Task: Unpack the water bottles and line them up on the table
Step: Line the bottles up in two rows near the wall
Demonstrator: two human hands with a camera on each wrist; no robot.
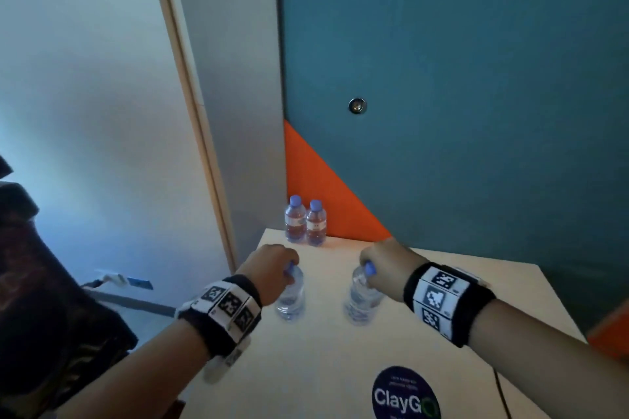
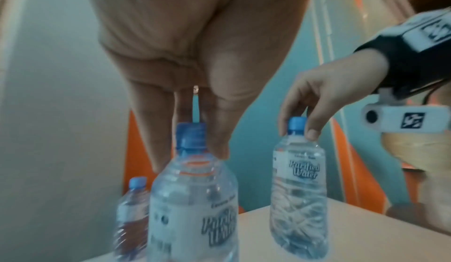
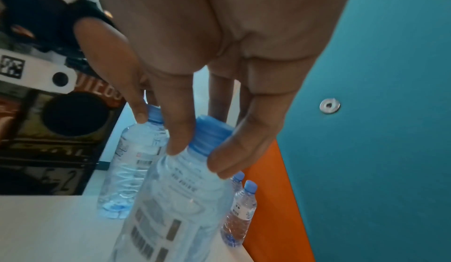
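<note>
Two clear water bottles with blue caps stand side by side at the table's far corner, one just left of the other. In front of them my left hand pinches the cap of a third bottle from above; the left wrist view shows the fingers round that cap. My right hand pinches the cap of a fourth bottle, slightly tilted in the right wrist view. Whether the two held bottles touch the table I cannot tell.
The pale table is small, with its left edge close to my left wrist. A teal and orange wall panel rises right behind it. A round dark "ClayGo" sticker lies near the front edge. Dark patterned fabric fills the lower left.
</note>
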